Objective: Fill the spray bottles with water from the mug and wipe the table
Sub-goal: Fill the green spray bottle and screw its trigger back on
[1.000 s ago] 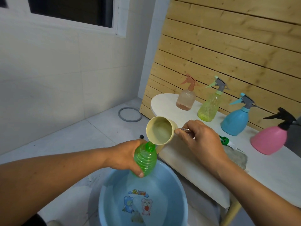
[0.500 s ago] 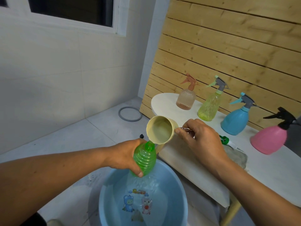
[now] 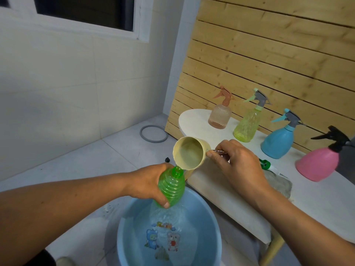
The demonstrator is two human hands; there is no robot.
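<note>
Your left hand (image 3: pixel 148 182) is wrapped around the ribbed green translucent plastic bottle (image 3: pixel 171 187), held over the blue plastic basin (image 3: pixel 212 223), long axis tilted, open neck pointing up and far-right. Your right hand (image 3: pixel 238 164) pinches the handle of the cream plastic mug (image 3: pixel 189 153), its mouth tipped down-left, lip touching the neck.

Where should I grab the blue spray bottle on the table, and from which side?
Grip the blue spray bottle around its narrow neck, just under the grey trigger head. It stands upright, its body widens toward the base, and the nozzle points left. Probably come from the front, since the slatted wooden wall stands close behind it.
</note>
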